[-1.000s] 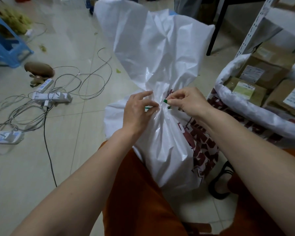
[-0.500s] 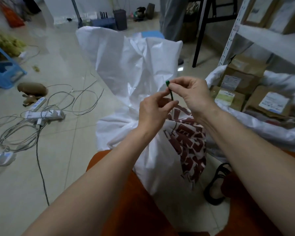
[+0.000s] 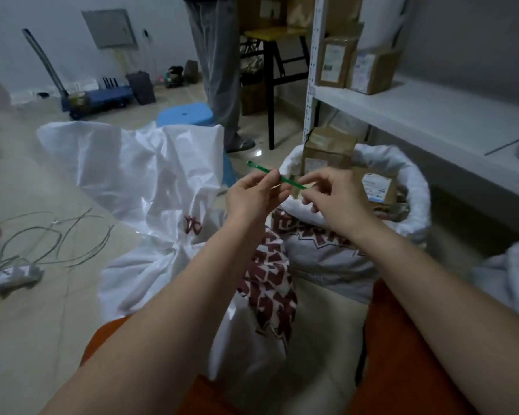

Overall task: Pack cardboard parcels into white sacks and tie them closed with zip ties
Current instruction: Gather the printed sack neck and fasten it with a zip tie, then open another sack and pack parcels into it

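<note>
A: Where do we locate the zip tie (image 3: 274, 176) relative to the white sack (image 3: 138, 187)?

B: We find the green zip tie raised above the sack's gathered neck, toward the sack's right side, tilted with its higher end pointing left. It does not touch the sack.

A: What is the state of each grip?

B: Our left hand (image 3: 253, 199) has thumb and forefinger clamped on the middle of the tie. Our right hand (image 3: 331, 196) has its fingers curled and pinches the tie's lower end. Both grips are closed on the same tie.

A: How does the sack sit?

B: It stands on the floor (image 3: 36, 310) between our knees, bunched at the neck, with its loose top fanned open above the bunch. Dark red print covers its right face.

A: What lies to the right of the sack?

B: A second sack (image 3: 414, 187) with a rolled rim, touching the first; cardboard parcels (image 3: 327, 151) stand in it. Beyond it stands a white shelf (image 3: 417, 115) with more parcels.

A: And to the left of the sack?

B: Loose grey cables (image 3: 51, 238) on the floor. Behind the sack we see a blue stool (image 3: 186, 114) and a standing person's legs (image 3: 219, 70).
</note>
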Available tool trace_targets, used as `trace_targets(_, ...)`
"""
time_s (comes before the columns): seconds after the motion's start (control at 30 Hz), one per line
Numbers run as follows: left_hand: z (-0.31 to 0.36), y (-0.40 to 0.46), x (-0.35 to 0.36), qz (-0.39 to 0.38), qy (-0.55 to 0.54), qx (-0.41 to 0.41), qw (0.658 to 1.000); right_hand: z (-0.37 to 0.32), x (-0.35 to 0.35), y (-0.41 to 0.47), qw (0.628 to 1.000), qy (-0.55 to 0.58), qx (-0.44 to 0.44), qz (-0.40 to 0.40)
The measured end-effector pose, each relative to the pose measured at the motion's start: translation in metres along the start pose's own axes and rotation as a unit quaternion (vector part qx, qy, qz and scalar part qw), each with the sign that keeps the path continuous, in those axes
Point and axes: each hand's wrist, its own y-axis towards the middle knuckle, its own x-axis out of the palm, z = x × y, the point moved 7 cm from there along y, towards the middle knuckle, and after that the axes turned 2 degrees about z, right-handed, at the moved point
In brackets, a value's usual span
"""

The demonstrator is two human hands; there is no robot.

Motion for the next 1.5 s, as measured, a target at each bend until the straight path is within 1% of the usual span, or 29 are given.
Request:
trace_targets(0.07, -0.009, 0.006, 0.022, 0.007, 0.054, 0.004, 0.998, 0.012, -0.026, 0.000, 0.997, -0.067, -0.017, 0.028)
trace_targets(0.13, -0.021, 0.013, 0.048, 0.027, 0.129, 0.013, 0.991, 0.025, -0.056, 0.000, 0.984, -0.166, -0.037, 0.060)
trace_targets(0.2, -0.040, 0.020, 0.078, 0.028, 0.142, 0.005, 0.989, 0.042, -0.083, 0.000, 0.960, -0.267, -0.050, 0.066)
trace_targets(0.27, -0.063, 0.026, 0.111, 0.016, 0.126, -0.019, 0.992, 0.063, -0.110, -0.001, 0.934, -0.350, -0.037, 0.053)
trace_targets(0.33, -0.087, 0.031, 0.144, -0.014, 0.153, -0.038, 0.987, 0.089, -0.142, -0.002, 0.922, -0.384, -0.007, 0.044)
trace_targets(0.37, -0.098, 0.036, 0.161, -0.037, 0.197, -0.027, 0.979, 0.103, -0.159, -0.003, 0.920, -0.390, 0.012, 0.045)
trace_targets(0.4, -0.107, 0.040, 0.179, -0.064, 0.267, 0.003, 0.962, 0.118, -0.178, -0.003, 0.917, -0.393, 0.033, 0.051)
trace_targets(0.43, -0.113, 0.043, 0.198, -0.098, 0.354, 0.046, 0.929, 0.134, -0.198, -0.003, 0.915, -0.395, 0.055, 0.063)
trace_targets(0.47, -0.120, 0.045, 0.220, -0.138, 0.449, 0.089, 0.878, 0.147, -0.219, -0.002, 0.913, -0.392, 0.076, 0.081)
trace_targets(0.5, -0.127, 0.044, 0.241, -0.176, 0.542, 0.134, 0.811, 0.160, -0.240, -0.002, 0.913, -0.384, 0.091, 0.103)
trace_targets(0.53, -0.134, 0.041, 0.262, -0.204, 0.619, 0.184, 0.735, 0.171, -0.260, 0.000, 0.913, -0.376, 0.100, 0.125)
trace_targets(0.57, -0.140, 0.039, 0.282, -0.224, 0.674, 0.238, 0.662, 0.179, -0.280, 0.002, 0.911, -0.371, 0.106, 0.147)
trace_targets(0.6, -0.146, 0.037, 0.301, -0.240, 0.707, 0.288, 0.599, 0.187, -0.301, 0.005, 0.908, -0.367, 0.114, 0.168)
trace_targets(0.63, -0.151, 0.034, 0.317, -0.252, 0.725, 0.329, 0.550, 0.193, -0.321, 0.008, 0.905, -0.361, 0.121, 0.191)
trace_targets(0.67, -0.156, 0.032, 0.332, -0.262, 0.734, 0.359, 0.513, 0.200, -0.341, 0.012, 0.901, -0.352, 0.127, 0.218)
trace_targets(0.7, -0.161, 0.031, 0.345, -0.270, 0.739, 0.381, 0.487, 0.207, -0.360, 0.016, 0.896, -0.344, 0.132, 0.247)
trace_targets(0.73, -0.165, 0.031, 0.356, -0.274, 0.743, 0.394, 0.467, 0.214, -0.379, 0.020, 0.889, -0.339, 0.138, 0.274)
trace_targets(0.8, -0.174, 0.034, 0.374, -0.278, 0.750, 0.409, 0.439, 0.231, -0.407, 0.029, 0.874, -0.340, 0.158, 0.310)
trace_targets(0.87, -0.181, 0.036, 0.386, -0.283, 0.752, 0.418, 0.423, 0.251, -0.425, 0.038, 0.856, -0.349, 0.188, 0.331)
trace_targets(0.93, -0.189, 0.038, 0.392, -0.288, 0.754, 0.418, 0.417, 0.269, -0.433, 0.046, 0.843, -0.360, 0.214, 0.338)
trace_targets(1.03, -0.197, 0.041, 0.389, -0.294, 0.753, 0.412, 0.422, 0.294, -0.427, 0.060, 0.851, -0.372, 0.237, 0.285)
trace_targets(1.1, -0.201, 0.044, 0.382, -0.296, 0.754, 0.404, 0.426, 0.305, -0.421, 0.065, 0.847, -0.394, 0.256, 0.249)
trace_targets(1.17, -0.203, 0.048, 0.375, -0.296, 0.762, 0.392, 0.422, 0.301, -0.412, 0.067, 0.831, -0.449, 0.243, 0.220)
trace_targets(1.23, -0.201, 0.053, 0.366, -0.291, 0.769, 0.374, 0.430, 0.287, -0.399, 0.070, 0.820, -0.500, 0.193, 0.201)
trace_targets(1.27, -0.198, 0.054, 0.361, -0.287, 0.770, 0.367, 0.436, 0.279, -0.389, 0.070, 0.826, -0.501, 0.172, 0.193)
trace_targets(1.37, -0.184, 0.052, 0.339, -0.276, 0.777, 0.356, 0.439, 0.253, -0.347, 0.074, 0.869, -0.453, 0.120, 0.156)
trace_targets(1.43, -0.166, 0.050, 0.312, -0.263, 0.786, 0.347, 0.439, 0.229, -0.306, 0.079, 0.901, -0.412, 0.072, 0.117)
trace_targets(1.5, -0.143, 0.050, 0.277, -0.244, 0.795, 0.330, 0.448, 0.198, -0.262, 0.086, 0.923, -0.376, 0.019, 0.084)
